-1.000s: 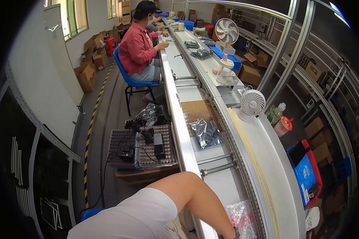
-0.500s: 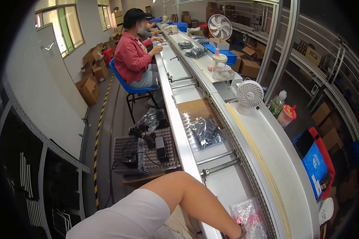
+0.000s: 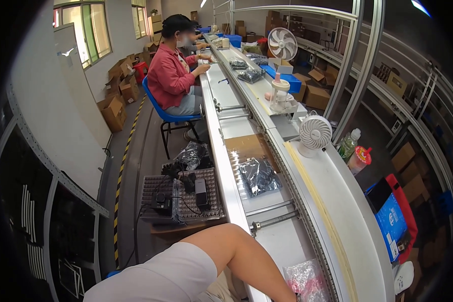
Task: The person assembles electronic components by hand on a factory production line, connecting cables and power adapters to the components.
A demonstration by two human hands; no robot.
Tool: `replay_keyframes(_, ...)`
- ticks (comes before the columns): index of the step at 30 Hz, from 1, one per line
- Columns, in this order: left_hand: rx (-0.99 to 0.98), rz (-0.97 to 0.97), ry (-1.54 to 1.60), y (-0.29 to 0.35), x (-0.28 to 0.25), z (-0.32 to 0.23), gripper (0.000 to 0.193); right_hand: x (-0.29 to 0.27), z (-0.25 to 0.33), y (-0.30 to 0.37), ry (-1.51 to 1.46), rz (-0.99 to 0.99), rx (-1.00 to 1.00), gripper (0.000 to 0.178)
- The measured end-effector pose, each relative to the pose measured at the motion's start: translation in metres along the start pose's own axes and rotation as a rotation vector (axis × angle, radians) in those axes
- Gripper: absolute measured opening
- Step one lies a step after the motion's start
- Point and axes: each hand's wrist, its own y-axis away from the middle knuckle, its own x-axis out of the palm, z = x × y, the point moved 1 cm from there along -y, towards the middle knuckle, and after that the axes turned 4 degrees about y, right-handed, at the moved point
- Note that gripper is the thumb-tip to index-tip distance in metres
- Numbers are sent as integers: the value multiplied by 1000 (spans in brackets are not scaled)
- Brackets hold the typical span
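Observation:
My left forearm [image 3: 259, 261] reaches from the lower left over the near edge of the long white workbench [image 3: 274, 239]. My left hand lies past the bottom edge of the picture, so its fingers are hidden. Nearest to that wrist is a crinkled clear plastic bag [image 3: 304, 279] with pink-red patches. My right hand and arm do not show. Farther along the bench, a dark shiny plastic bag [image 3: 259, 176] rests on clear sheeting over a brown cardboard sheet [image 3: 246, 145].
A chain track [image 3: 299, 194] and metal rollers [image 3: 274, 220] run through the bench. To the right stand a small white fan [image 3: 315, 133] and a drink cup [image 3: 359, 160]. On the left, trays with black devices [image 3: 201, 194] sit low. A seated co-worker in pink [image 3: 171, 75] works farther up.
The whole view has tilted slightly, so the bench's near part and the clear bag appear a little farther left. My left forearm stays stretched toward the bag, its wrist now lower at the picture's edge.

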Motion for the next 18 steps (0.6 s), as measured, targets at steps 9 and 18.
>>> replay_keyframes(9, 2, -86, -72, 57, -29, -10, 23, 12, -34, -5, -399, 200, 92, 22)
replay_keyframes(18, 158, -106, -109, 104, -17, -30, 21, 3, 3, -5, -160, 33, 42, 28)
